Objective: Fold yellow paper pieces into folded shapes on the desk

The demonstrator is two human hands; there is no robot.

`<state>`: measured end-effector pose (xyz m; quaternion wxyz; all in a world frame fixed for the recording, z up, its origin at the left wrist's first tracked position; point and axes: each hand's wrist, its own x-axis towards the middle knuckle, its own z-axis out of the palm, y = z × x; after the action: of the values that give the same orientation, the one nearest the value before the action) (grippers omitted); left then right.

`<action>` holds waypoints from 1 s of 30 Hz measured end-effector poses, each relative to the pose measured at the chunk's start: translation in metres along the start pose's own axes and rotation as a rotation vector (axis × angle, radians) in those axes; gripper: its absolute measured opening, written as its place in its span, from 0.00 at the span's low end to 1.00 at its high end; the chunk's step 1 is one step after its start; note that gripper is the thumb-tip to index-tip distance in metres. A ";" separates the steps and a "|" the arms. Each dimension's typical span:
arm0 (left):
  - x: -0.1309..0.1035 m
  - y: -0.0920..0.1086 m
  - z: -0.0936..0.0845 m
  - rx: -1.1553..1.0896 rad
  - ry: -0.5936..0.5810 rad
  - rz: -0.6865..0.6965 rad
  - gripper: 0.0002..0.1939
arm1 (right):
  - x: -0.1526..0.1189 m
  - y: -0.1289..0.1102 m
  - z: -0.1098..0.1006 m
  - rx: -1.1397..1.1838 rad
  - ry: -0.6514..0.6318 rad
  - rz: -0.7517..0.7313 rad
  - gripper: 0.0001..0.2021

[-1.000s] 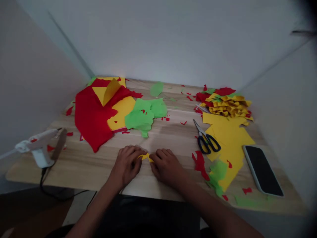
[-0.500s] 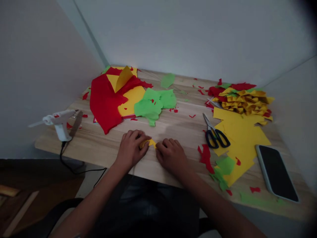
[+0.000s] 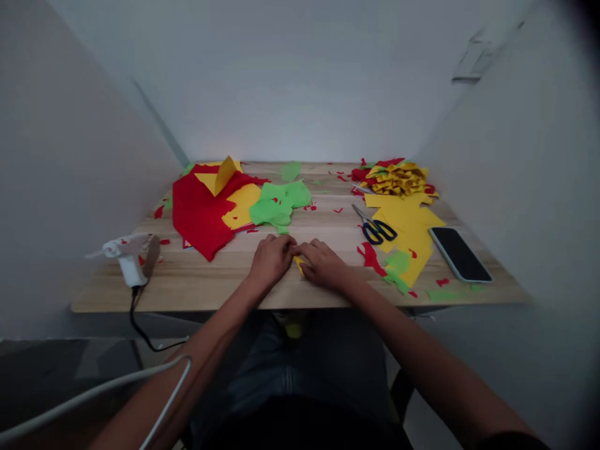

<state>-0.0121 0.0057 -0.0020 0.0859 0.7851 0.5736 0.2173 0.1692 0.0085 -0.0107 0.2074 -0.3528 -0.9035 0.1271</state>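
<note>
Near the table's front edge, my left hand (image 3: 272, 257) and my right hand (image 3: 323, 264) meet with their fingertips together. A small yellow paper piece (image 3: 299, 265) shows between them, pinched by my right hand's fingers and touched by my left fingertips. Just beyond my hands lies green paper (image 3: 280, 203). Red paper (image 3: 199, 215) and yellow paper (image 3: 244, 205) lie to the left of it. Dark-handled scissors (image 3: 375, 228) rest to the right, partly on yellow sheets (image 3: 407, 215).
A white glue gun (image 3: 130, 259) with a black cord stands at the left of the table (image 3: 187, 294). A phone (image 3: 459, 253) lies at the right. Crumpled yellow strips (image 3: 398, 179) are heaped at the back right. Red and green scraps are scattered about. A white cable (image 3: 94, 394) crosses the lower left.
The view has tilted up and turned. My hands have come together, and the yellow piece, earlier stretched between them, now shows mostly under my right fingers.
</note>
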 end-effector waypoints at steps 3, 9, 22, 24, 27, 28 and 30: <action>-0.001 -0.003 -0.001 -0.009 0.052 -0.035 0.08 | -0.003 -0.002 0.000 0.011 -0.002 0.008 0.22; -0.011 -0.008 -0.001 -0.025 0.082 -0.106 0.09 | -0.008 -0.002 0.002 0.089 0.060 0.054 0.22; -0.012 -0.014 0.001 -0.200 0.117 -0.123 0.10 | 0.013 -0.019 0.013 -0.082 0.107 0.137 0.26; -0.013 -0.013 -0.001 -0.197 0.113 -0.122 0.10 | 0.011 -0.022 0.011 -0.085 0.098 0.153 0.27; -0.015 -0.011 -0.002 -0.136 0.128 -0.117 0.11 | 0.010 -0.023 0.009 -0.033 0.119 0.153 0.29; -0.015 -0.011 -0.002 -0.119 0.132 -0.116 0.11 | 0.009 -0.024 0.008 -0.014 0.122 0.152 0.30; -0.015 -0.010 -0.003 -0.097 0.131 -0.117 0.11 | 0.009 -0.025 0.008 -0.006 0.112 0.153 0.30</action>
<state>-0.0260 -0.0054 -0.0073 0.0987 0.7293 0.6116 0.2902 0.1445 -0.0038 -0.0055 0.2461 -0.4282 -0.8613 0.1198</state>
